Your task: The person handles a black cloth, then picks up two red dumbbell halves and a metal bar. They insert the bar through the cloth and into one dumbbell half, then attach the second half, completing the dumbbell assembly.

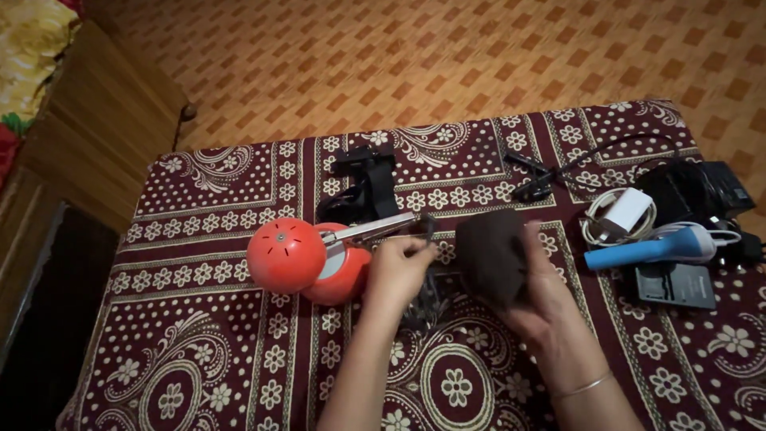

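My left hand [396, 267] pinches a thin dark cord or strap end beside the metal arm of an orange-red desk lamp [307, 255] that lies on its side on the table. My right hand [536, 291] grips a dark brown cloth [491, 251], held upright just right of the left hand. The lamp's round shade points left and its round base sits behind it. A small dark tangled object lies on the cloth-covered table [207, 351] under and between my hands; what it is cannot be told.
A black strap or pouch [363, 183] lies behind the lamp. At the right sit a white charger with coiled cable [622, 214], a blue-handled device [650, 249], black cables [550, 177], a black bag [694, 191] and a dark flat adapter [674, 283]. Wooden furniture [88, 136] stands left.
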